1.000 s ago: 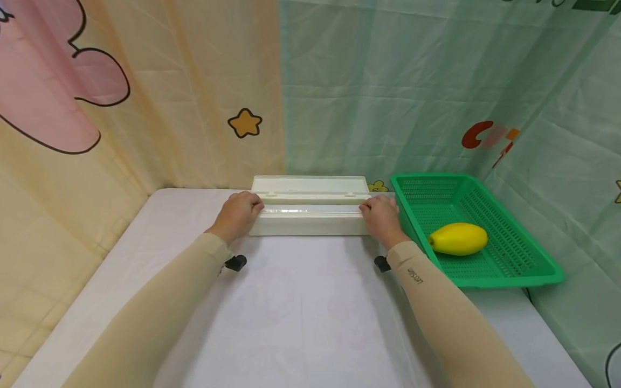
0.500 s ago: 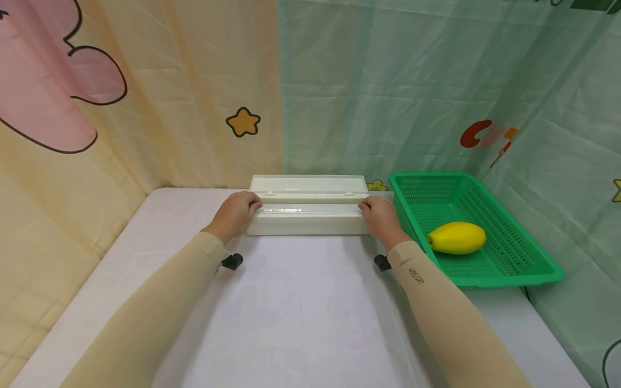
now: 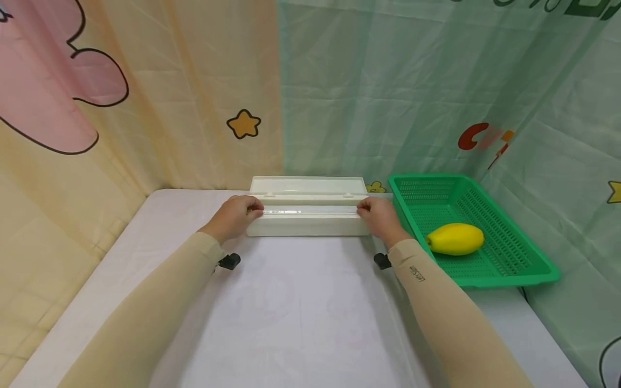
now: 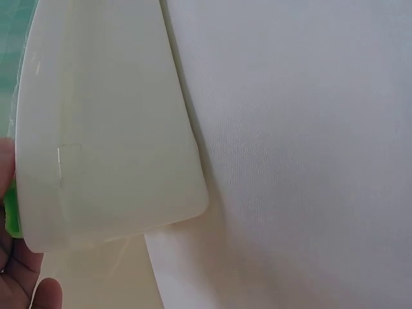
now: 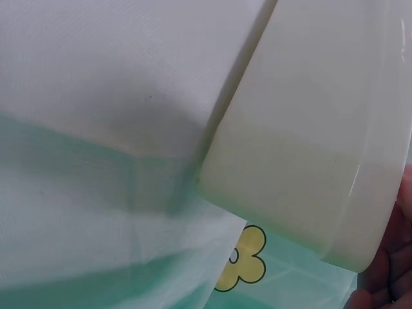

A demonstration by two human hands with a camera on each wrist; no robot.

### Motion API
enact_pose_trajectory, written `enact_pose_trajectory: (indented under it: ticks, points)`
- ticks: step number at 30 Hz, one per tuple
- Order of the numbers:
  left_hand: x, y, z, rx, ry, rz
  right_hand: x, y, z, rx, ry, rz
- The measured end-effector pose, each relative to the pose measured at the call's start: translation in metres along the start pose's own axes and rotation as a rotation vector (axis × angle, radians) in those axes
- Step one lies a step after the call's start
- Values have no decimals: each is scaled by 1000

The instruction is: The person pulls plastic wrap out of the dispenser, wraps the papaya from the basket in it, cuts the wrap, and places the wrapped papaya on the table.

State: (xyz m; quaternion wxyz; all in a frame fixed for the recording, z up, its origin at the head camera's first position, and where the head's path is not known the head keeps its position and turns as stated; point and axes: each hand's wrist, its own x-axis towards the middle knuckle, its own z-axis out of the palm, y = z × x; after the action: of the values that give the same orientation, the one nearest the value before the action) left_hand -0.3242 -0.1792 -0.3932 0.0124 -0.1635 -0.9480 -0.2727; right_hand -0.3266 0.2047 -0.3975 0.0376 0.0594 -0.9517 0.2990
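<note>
Left hand (image 3: 232, 218) and right hand (image 3: 380, 218) are pinching clear film (image 3: 310, 210) at white box (image 3: 308, 226), apparently readying pull-out, next likely needing even tension.

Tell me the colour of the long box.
White; the box shows best in the head view.

The white box (image 5: 309, 129) sits on the white-covered table (image 5: 96, 64), a strip of shadow along its lower edge. The right hand (image 5: 391, 257), partly out of view, curls its fingers just beside the box. Past the box's end, a green curtain (image 5: 309, 273) bears a yellow flower (image 5: 250, 259).
</note>
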Motion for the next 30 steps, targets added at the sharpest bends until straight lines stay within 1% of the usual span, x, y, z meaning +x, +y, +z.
enact_pose_trajectory:
  ticks: [3,6,11,14,21,26,30]
  points:
    - [0,-2,1,17,19,14,0,1,1,-15,18,1]
    - [1,-3,2,44,55,31,-1,1,2,-35,37,-3]
    - [3,-1,3,98,115,55,-3,2,2,-58,67,-16]
    - [3,2,4,120,138,65,-4,1,1,-55,82,-21]
    - [2,6,2,109,157,73,-4,-2,-2,-30,105,-30]
    - [2,8,1,90,162,69,-4,0,-4,-22,142,-48]
    - [3,7,-2,96,174,61,-3,-1,-6,-24,176,-65]
